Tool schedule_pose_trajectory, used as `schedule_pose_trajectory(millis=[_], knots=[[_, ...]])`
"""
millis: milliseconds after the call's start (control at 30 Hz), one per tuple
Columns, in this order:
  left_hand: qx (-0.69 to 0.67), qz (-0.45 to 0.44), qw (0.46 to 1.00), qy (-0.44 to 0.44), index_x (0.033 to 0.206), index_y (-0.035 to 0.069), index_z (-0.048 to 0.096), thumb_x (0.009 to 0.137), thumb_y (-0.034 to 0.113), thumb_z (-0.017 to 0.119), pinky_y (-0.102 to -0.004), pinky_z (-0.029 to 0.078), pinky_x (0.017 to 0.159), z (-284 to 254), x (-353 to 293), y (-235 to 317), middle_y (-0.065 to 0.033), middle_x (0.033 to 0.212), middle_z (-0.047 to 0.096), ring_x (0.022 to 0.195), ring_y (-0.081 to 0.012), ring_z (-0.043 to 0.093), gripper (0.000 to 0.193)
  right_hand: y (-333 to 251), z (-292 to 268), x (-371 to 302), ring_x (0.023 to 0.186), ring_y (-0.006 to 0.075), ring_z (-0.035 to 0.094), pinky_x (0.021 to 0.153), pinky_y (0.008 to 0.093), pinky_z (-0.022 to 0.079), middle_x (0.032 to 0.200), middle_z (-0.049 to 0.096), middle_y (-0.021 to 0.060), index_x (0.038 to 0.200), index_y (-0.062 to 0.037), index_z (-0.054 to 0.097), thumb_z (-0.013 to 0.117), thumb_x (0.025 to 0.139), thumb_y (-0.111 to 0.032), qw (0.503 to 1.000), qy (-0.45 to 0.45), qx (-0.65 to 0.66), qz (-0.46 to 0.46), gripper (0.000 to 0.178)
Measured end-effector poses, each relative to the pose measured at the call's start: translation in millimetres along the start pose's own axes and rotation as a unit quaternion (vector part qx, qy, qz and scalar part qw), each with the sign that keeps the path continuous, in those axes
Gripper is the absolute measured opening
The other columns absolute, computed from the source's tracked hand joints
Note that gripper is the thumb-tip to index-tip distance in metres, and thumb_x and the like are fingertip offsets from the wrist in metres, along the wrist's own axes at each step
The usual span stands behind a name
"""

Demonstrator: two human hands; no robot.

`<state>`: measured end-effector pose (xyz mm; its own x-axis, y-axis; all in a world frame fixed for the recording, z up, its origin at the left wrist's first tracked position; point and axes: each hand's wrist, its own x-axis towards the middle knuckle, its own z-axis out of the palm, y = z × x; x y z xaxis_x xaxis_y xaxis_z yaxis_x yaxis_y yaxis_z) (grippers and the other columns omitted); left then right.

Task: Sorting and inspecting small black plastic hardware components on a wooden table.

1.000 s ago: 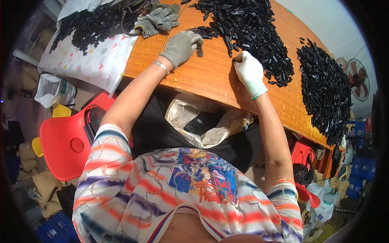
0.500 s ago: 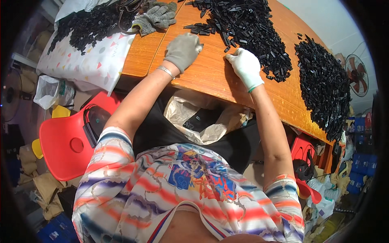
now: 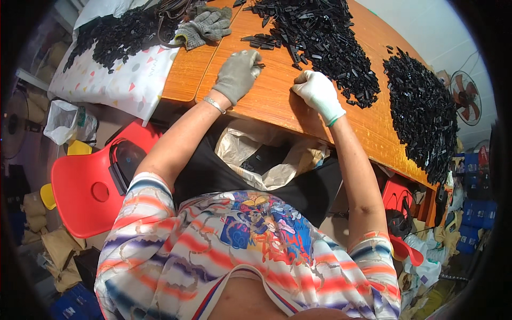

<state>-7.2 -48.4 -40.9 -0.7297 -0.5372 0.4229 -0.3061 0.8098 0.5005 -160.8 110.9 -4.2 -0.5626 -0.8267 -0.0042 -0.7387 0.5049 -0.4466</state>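
Observation:
My left hand [image 3: 236, 76], in a grey work glove, is closed above the wooden table [image 3: 266, 104]. A small black plastic piece [image 3: 261, 65] sticks out from its fingertips. To the right, my right hand [image 3: 320, 97] wears a white glove with a green cuff. Its fingers are curled together, and what they hold, if anything, is hidden. Just beyond it lies a big heap of black plastic pieces [image 3: 325, 45], a few of them loose by its near edge. Between my legs, below the table edge, an opened pale sack [image 3: 232, 141] has some black pieces inside.
Another black heap [image 3: 418, 114] covers the table's right end. At the far left, more pieces [image 3: 125, 40] lie on a patterned white sheet [image 3: 128, 80], beside spare grey gloves [image 3: 205, 26]. A red chair [image 3: 80, 181] stands at left, a fan [image 3: 465, 97] at far right.
My left hand has turned a little and moved slightly nearer, and a black piece now shows at its fingertips. My right hand has drawn back from the heap's edge, its fingers curling in.

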Motion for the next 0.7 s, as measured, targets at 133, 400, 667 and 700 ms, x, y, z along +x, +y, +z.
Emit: schedule_pose_trajectory(millis=[133,400,667,700], knots=[[0.004,0.021,0.999,0.031,0.103,0.005,0.061,0.081,0.012,0.067,-0.0405,0.048,0.083,1.3,-5.2,-0.8,-0.0131,0.101,0.064,0.094,-0.0321,0.060,0.023,-4.5,-0.8,-10.6,0.089,0.0307,0.066,0.079,0.0369,0.051,0.091,0.069,0.0148,0.087,-0.0084,0.072,0.066,0.075,-0.024,0.999,0.004,0.040,0.021,0.021],[-0.332,-0.119,0.935,-0.027,0.107,-0.001,0.057,0.090,0.011,0.059,-0.0311,0.052,0.070,0.0,-18.3,19.8,-0.0111,0.093,0.066,0.081,-0.0210,0.065,0.021,-5.3,3.6,-17.6,0.079,0.0292,0.067,0.074,0.0364,0.051,0.084,0.069,0.0151,0.084,-0.0038,0.066,0.067,0.079,-0.026,0.995,0.017,0.096,0.030,0.023],[-0.624,-0.258,0.726,-0.130,0.109,0.006,0.048,0.101,0.021,0.047,-0.0222,0.044,0.053,-11.8,-35.1,45.1,-0.0064,0.086,0.061,0.066,-0.0114,0.058,0.017,-27.5,-9.0,-28.3,0.070,0.0088,0.060,0.065,0.0264,0.049,0.077,0.066,0.0057,0.089,-0.0002,0.063,0.067,0.081,-0.017,0.920,-0.073,0.381,0.054,0.019],[-0.652,-0.251,0.703,-0.133,0.109,0.007,0.049,0.101,0.022,0.046,-0.0221,0.043,0.052,-10.2,-36.8,44.7,-0.0057,0.085,0.060,0.066,-0.0115,0.057,0.018,-32.2,-9.7,-29.0,0.069,0.0084,0.060,0.064,0.0254,0.049,0.078,0.066,0.0050,0.092,0.0010,0.064,0.066,0.082,-0.015,0.902,-0.061,0.426,0.039,0.019]])
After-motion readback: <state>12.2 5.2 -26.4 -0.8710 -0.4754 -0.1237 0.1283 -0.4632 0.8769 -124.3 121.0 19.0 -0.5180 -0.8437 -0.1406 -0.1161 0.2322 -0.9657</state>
